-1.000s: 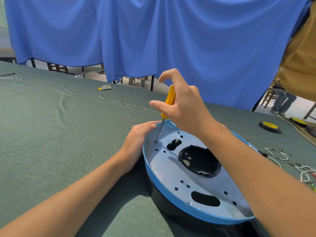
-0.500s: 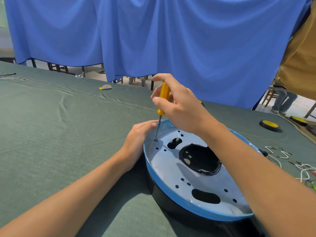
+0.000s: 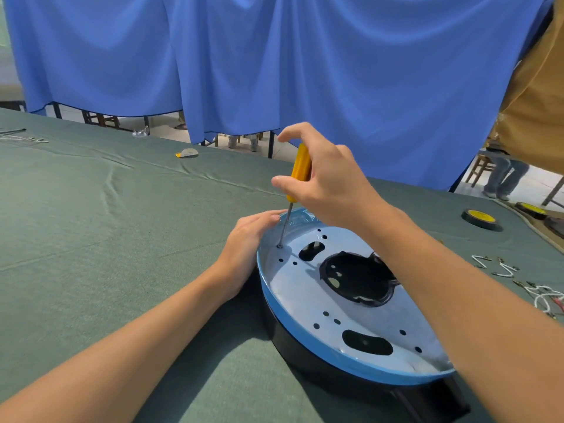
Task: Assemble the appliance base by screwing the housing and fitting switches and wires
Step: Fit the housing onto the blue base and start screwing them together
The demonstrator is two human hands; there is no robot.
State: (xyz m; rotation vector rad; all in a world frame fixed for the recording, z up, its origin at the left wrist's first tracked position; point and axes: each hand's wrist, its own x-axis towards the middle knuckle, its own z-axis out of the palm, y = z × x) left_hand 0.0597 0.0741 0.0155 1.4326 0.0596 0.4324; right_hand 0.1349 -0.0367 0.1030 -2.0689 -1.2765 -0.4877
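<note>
Head view: wires (image 3: 538, 290), tape roll (image 3: 480, 219) right of housing (image 3: 293, 288).

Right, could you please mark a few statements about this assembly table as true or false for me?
1. The right hand grips a yellow-handled screwdriver. True.
2. The screwdriver's tip touches the green cloth. False: it sits at a small hole near the far left rim of the housing.
3. The left hand rests against the housing's rim. True.
4. The white wires lie inside the housing. False: they lie on the green cloth to its right.
</note>
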